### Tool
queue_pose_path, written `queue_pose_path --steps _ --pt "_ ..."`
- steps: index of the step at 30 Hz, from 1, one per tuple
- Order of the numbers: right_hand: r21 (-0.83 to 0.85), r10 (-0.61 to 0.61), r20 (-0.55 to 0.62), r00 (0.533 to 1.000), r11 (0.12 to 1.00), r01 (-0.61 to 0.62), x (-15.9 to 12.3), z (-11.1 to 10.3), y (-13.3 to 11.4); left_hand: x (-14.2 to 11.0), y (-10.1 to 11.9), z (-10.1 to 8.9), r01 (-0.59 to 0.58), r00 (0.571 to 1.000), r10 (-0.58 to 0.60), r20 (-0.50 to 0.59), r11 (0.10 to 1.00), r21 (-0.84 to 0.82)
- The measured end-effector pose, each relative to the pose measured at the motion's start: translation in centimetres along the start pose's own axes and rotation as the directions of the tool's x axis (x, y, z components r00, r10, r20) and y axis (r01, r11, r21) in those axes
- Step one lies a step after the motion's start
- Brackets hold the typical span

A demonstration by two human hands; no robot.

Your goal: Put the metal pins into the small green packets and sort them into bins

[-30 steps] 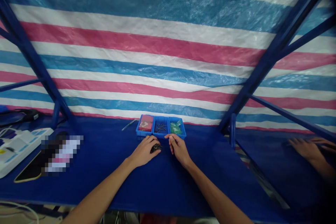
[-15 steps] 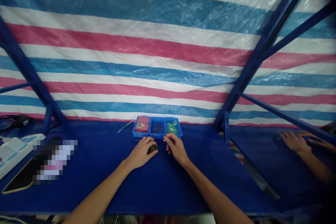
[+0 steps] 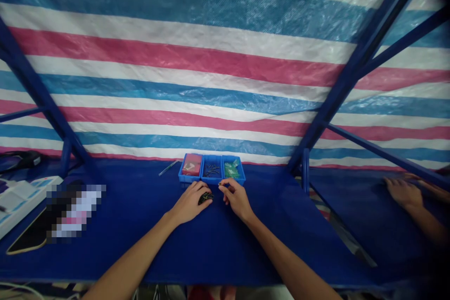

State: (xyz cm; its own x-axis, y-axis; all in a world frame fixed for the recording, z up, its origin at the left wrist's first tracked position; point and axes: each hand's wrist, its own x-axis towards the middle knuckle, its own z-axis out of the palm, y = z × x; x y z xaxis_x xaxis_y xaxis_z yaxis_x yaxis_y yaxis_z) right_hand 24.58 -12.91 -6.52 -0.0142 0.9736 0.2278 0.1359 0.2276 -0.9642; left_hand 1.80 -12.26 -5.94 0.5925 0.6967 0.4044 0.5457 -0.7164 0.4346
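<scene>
My left hand (image 3: 190,203) rests on the blue table with its fingers curled round a small dark bundle (image 3: 206,198) that has thin yellowish streaks. What the bundle is made of is too small to tell. To its right, my right hand (image 3: 236,198) has thumb and forefinger pinched together; whatever tiny thing they may hold cannot be made out. Just beyond both hands stands a row of blue bins: a left bin (image 3: 182,178) with red and pale contents, a middle bin (image 3: 212,180) with thin dark metal pieces like screws or nails, and a right bin (image 3: 242,176) with green, shiny plastic-like contents.
A thin clear strip (image 3: 168,168) lies left of the bins. At the left are a phone (image 3: 33,234), partly pixelated, and a white power strip (image 3: 31,199). Blue metal posts (image 3: 325,103) frame the table (image 3: 211,253). Another person's hand (image 3: 404,193) is at the far right.
The view has shifted slightly. My two hands keep nearly the same pose near the bins. The other person's hand at the right has moved a little to the right in view.
</scene>
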Motion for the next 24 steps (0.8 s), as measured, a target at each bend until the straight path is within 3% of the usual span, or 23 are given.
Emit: queue_pose_path --steps 7,17,24 --pt "0.093 -0.02 0.032 0.999 0.995 0.017 0.07 -0.11 -0.2 0.01 -0.13 0.1 -0.004 1.0 0.004 0.0 1.0 -0.008" --pt "0.017 0.017 -0.021 1.0 1.0 -0.016 -0.17 0.06 -0.19 0.03 -0.04 0.02 0.006 1.0 -0.006 -0.001 1.0 -0.003" --pt "0.094 0.015 0.024 1.0 0.995 -0.017 0.12 0.24 0.14 0.09 -0.06 0.06 0.009 1.0 -0.009 0.002 1.0 -0.003"
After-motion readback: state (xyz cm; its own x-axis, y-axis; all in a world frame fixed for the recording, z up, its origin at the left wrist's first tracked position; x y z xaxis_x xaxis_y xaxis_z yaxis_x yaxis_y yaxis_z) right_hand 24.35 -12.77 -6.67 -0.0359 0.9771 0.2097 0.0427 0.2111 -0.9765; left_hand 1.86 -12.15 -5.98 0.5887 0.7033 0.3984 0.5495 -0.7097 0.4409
